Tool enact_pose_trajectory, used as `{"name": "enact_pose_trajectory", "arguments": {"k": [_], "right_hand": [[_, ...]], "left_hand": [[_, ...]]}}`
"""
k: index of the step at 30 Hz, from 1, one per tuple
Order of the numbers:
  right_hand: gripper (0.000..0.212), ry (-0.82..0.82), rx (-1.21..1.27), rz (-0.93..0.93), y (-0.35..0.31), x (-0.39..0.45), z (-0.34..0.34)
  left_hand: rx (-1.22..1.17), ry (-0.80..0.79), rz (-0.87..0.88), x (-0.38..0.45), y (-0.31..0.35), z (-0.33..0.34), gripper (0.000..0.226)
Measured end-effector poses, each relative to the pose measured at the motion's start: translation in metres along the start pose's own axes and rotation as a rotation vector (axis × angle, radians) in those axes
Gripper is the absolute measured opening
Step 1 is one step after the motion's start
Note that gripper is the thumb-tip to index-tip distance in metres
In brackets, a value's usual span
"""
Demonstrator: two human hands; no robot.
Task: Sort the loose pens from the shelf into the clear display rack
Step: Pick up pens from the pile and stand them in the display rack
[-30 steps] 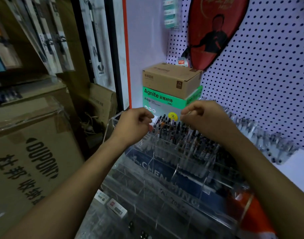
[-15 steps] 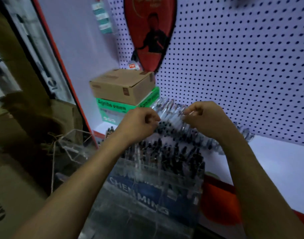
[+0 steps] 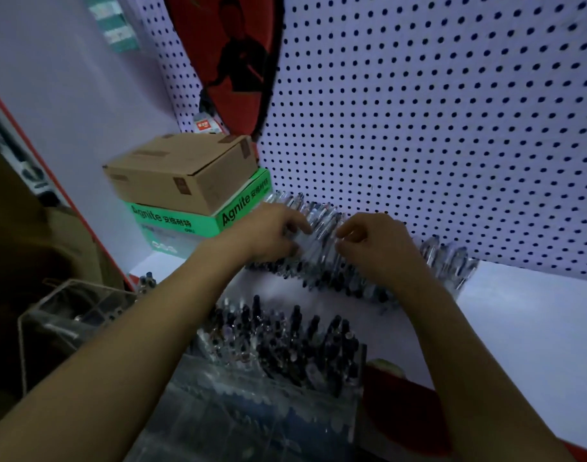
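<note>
Both hands are working the row of loose pens [image 3: 322, 248] lying along the shelf's [image 3: 518, 315] back edge, against the pegboard [image 3: 418, 128]. The left hand [image 3: 268, 235] is curling its fingers round a few clear barrels; the right hand [image 3: 375, 245] is pinching at the same bunch. The clear display rack [image 3: 285, 378] is sitting at the shelf's front edge, already crowded with dark caps. Best to gather a small, aligned bundle, tips together, before lifting toward an open compartment.
</note>
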State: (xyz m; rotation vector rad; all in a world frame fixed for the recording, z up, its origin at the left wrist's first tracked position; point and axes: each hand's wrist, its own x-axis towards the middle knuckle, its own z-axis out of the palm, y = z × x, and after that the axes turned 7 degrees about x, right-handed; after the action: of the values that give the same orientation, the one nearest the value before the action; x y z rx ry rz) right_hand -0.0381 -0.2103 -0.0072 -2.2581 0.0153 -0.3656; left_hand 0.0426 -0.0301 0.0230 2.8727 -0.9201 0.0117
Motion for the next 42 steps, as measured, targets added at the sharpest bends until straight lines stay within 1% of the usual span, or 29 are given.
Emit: {"name": "enact_pose_trajectory", "arguments": {"k": [2,3,6,9,12,13,14,16,17,18,20,23,28,33,35,36,37,38,40,42], "right_hand": [[0.013,0.036,0.009,-0.017,0.003,0.0,-0.001],[0.013,0.057,0.015,-0.024,0.002,0.0,-0.001],[0.014,0.084,0.022,-0.049,-0.002,0.0,0.002],[0.016,0.063,-0.041,-0.058,-0.004,0.001,0.011],[0.02,0.006,-0.135,-0.046,-0.005,0.004,0.021],[0.026,-0.015,-0.145,-0.046,-0.006,0.005,0.025],[0.037,-0.038,-0.158,-0.047,-0.006,0.006,0.029],[0.063,-0.071,-0.229,-0.048,-0.008,0.009,0.037],[0.072,-0.071,-0.28,-0.051,-0.008,0.011,0.041],[0.077,-0.064,-0.32,-0.053,-0.008,0.013,0.044],[0.076,-0.044,-0.349,-0.056,-0.009,0.014,0.046],[0.067,-0.005,-0.31,-0.065,-0.007,0.014,0.043],[0.06,0.03,-0.248,-0.078,-0.003,0.01,0.039],[0.035,0.198,-0.079,-0.136,-0.006,0.007,0.034],[0.02,0.251,-0.02,-0.171,-0.005,0.008,0.034],[0.023,0.282,0.013,-0.187,-0.005,0.009,0.033],[0.035,0.309,0.033,-0.187,-0.005,0.009,0.032],[0.041,0.328,0.059,-0.179,-0.003,0.01,0.03],[0.04,0.36,0.144,-0.141,-0.007,0.009,0.023],[0.039,0.402,0.262,-0.091,-0.014,0.006,0.015]], "left_hand": [[-0.111,0.029,-0.03,-0.001,-0.001,0.003,0.039],[-0.126,0.047,-0.038,-0.001,-0.002,0.004,0.037],[-0.08,0.144,-0.032,-0.002,-0.004,0.006,0.031],[-0.037,0.281,-0.057,-0.003,-0.004,0.004,0.028],[-0.036,0.444,-0.102,-0.006,-0.004,-0.001,0.025],[-0.043,0.49,-0.1,-0.006,-0.004,-0.001,0.024],[-0.049,0.53,-0.09,-0.007,-0.005,-0.001,0.024],[-0.076,0.583,-0.066,-0.008,-0.008,0.0,0.022],[-0.094,0.602,-0.059,-0.009,-0.009,0.0,0.019],[-0.111,0.616,-0.057,-0.01,-0.011,0.001,0.017],[-0.144,0.627,-0.065,-0.01,-0.013,0.001,0.011],[-0.191,0.606,-0.076,-0.009,-0.016,0.003,0.006],[-0.172,0.537,-0.088,-0.004,-0.013,0.008,0.011],[-0.172,0.492,-0.11,0.005,-0.017,0.015,0.011],[-0.145,0.458,-0.139,0.006,-0.019,0.016,0.009],[-0.136,0.45,-0.151,0.005,-0.019,0.017,0.007],[-0.137,0.448,-0.154,0.005,-0.019,0.017,0.004],[-0.147,0.45,-0.149,0.004,-0.019,0.017,0.003],[-0.167,0.455,-0.142,0.004,-0.018,0.017,0.009],[-0.157,0.445,-0.14,0.004,-0.018,0.015,0.025]]}}
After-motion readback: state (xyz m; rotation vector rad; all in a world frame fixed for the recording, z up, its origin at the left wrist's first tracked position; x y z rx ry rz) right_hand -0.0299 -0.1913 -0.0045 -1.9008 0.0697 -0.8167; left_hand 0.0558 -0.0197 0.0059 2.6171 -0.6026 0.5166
